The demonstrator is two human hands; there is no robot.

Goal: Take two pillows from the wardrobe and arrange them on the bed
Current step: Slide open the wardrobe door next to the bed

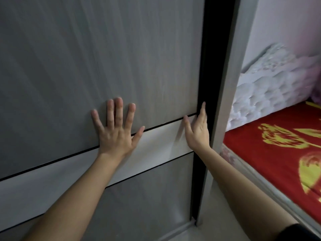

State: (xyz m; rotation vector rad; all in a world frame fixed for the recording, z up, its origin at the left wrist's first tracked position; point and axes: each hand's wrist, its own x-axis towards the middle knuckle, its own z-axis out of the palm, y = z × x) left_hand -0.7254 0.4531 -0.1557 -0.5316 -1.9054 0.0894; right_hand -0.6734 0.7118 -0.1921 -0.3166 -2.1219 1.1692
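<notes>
A grey sliding wardrobe door [86,58] with a pale horizontal band fills the left and middle of the view. My left hand [116,131] lies flat on it, fingers spread, across the band's upper edge. My right hand [198,129] is at the door's right edge, fingers reaching into a narrow dark gap [210,66] between door and wardrobe frame. The inside is black and no pillows show. The bed [278,153], under a red cover with yellow patterns, is at the right.
The grey wardrobe side panel [224,93] stands between the door gap and the bed. A pale tufted headboard [264,87] rises behind the bed against a pink wall. The door's floor track [180,226] and light floor show at the bottom.
</notes>
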